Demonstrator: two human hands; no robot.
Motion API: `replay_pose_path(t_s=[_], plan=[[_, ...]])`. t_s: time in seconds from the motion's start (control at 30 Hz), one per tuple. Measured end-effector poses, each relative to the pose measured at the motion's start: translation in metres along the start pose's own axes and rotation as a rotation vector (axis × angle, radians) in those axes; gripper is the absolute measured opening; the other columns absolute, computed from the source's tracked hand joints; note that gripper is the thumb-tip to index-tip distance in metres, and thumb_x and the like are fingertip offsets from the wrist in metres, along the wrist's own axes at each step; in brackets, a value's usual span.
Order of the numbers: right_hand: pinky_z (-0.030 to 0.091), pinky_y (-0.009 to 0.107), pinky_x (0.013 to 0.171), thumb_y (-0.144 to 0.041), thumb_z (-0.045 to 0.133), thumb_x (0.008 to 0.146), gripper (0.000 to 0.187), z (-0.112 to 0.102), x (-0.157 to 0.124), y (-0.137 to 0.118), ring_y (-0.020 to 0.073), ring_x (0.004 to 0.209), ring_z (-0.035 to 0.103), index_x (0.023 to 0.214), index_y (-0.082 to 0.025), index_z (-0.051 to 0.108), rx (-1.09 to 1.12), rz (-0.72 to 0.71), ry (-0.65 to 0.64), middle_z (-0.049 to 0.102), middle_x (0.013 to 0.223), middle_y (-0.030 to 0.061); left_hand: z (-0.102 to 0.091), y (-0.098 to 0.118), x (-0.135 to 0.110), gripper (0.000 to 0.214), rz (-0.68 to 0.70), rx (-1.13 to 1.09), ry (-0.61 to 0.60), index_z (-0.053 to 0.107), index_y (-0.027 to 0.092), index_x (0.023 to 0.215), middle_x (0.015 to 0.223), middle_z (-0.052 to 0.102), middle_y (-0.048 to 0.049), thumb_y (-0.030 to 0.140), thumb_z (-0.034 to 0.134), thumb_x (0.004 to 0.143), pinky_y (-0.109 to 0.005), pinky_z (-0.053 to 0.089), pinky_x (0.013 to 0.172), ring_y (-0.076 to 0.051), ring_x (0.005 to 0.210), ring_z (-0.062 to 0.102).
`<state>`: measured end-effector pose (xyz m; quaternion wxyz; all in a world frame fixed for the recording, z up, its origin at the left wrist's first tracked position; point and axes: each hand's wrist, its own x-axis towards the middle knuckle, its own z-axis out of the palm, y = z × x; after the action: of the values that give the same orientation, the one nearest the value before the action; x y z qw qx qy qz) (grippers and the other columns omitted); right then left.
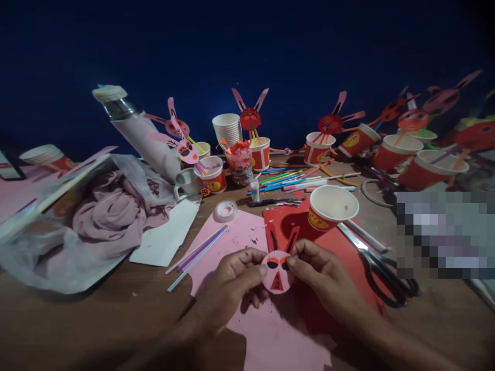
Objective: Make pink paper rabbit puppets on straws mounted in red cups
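Observation:
Between both hands is a round pink paper rabbit face (277,273) with two red-and-black ears, dark eyes and a red triangle low in the middle. My left hand (242,275) pinches its left edge, thumb in front. At its upper right edge, by the base of an ear, my right hand (319,270) pinches it too. Beneath the hands lie a pink paper sheet (228,247) and a red paper sheet (328,247). A white-lined paper cup (333,206) stands on the red sheet. Black-handled scissors (373,265) lie to the right of my right hand.
Several red cups with finished rabbit faces, one cup (212,178) among them, line the back. Coloured pens (286,179), a tape roll (226,210) and straws (199,255) lie nearer. A plastic bag (62,257) with pink cloth, a mug (188,183) and a leaning thermos (145,136) are left.

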<state>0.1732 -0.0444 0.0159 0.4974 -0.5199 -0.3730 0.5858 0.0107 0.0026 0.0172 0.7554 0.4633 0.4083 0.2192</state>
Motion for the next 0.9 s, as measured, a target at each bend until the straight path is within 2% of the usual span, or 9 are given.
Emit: replay_pose_path(t_s=[0.13, 0.23, 0.37, 0.57, 0.73, 0.9], plan=[[0.035, 0.018, 0.050, -0.031, 0.059, 0.073, 0.020, -0.001, 0.001, -0.003, 0.0064, 0.051, 0.045, 0.067, -0.017, 0.047, 0.075, 0.001, 0.018, 0.051, 0.058, -0.0056, 0.001, 0.004, 0.002, 0.023, -0.015, -0.039, 0.108, 0.055, 0.014, 0.079, 0.046, 0.057, 0.0001, 0.037, 0.051, 0.075, -0.016, 0.027, 0.033, -0.008, 0.037, 0.048], [0.034, 0.018, 0.048, -0.030, 0.060, 0.073, 0.020, -0.001, 0.001, -0.005, 0.0056, 0.050, 0.044, 0.067, -0.017, 0.047, 0.100, 0.003, 0.031, 0.050, 0.059, -0.0062, 0.000, 0.006, 0.005, 0.027, 0.030, -0.001, 0.160, 0.054, 0.014, 0.071, 0.043, 0.053, 0.0025, 0.040, 0.050, 0.076, -0.015, 0.027, 0.032, -0.007, 0.035, 0.045], [0.032, 0.018, 0.047, -0.030, 0.060, 0.072, 0.019, -0.001, 0.002, -0.006, 0.0055, 0.049, 0.042, 0.067, -0.017, 0.048, 0.087, -0.003, 0.047, 0.049, 0.055, -0.0065, -0.005, 0.005, 0.008, 0.028, 0.106, 0.006, 0.231, 0.055, 0.013, 0.069, 0.050, 0.054, 0.0040, 0.041, 0.055, 0.073, -0.014, 0.021, 0.029, -0.003, 0.031, 0.040], [0.030, 0.018, 0.046, -0.031, 0.060, 0.072, 0.019, -0.002, 0.002, -0.007, 0.0055, 0.047, 0.042, 0.067, -0.017, 0.048, 0.086, -0.004, 0.039, 0.050, 0.054, -0.0065, -0.006, 0.002, 0.011, 0.028, 0.106, -0.029, 0.238, 0.056, 0.013, 0.067, 0.049, 0.054, 0.0041, 0.041, 0.061, 0.068, -0.015, 0.023, 0.029, -0.003, 0.030, 0.041], [0.029, 0.017, 0.045, -0.030, 0.061, 0.070, 0.020, 0.000, 0.001, -0.010, 0.0048, 0.047, 0.040, 0.064, -0.017, 0.047, 0.086, -0.013, 0.056, 0.047, 0.052, -0.0073, -0.005, 0.001, 0.011, 0.026, 0.104, 0.044, 0.267, 0.053, 0.014, 0.060, 0.035, 0.046, 0.0067, 0.038, 0.062, 0.067, -0.015, 0.020, 0.028, -0.003, 0.028, 0.034], [0.027, 0.018, 0.044, -0.032, 0.061, 0.069, 0.021, 0.000, 0.002, -0.012, 0.0053, 0.046, 0.039, 0.064, -0.017, 0.047, 0.069, -0.007, 0.065, 0.047, 0.051, -0.0074, -0.002, 0.004, 0.010, 0.017, 0.089, 0.003, 0.264, 0.057, 0.015, 0.076, 0.042, 0.050, 0.0069, 0.027, 0.063, 0.066, -0.015, 0.034, 0.035, -0.005, 0.035, 0.042]])
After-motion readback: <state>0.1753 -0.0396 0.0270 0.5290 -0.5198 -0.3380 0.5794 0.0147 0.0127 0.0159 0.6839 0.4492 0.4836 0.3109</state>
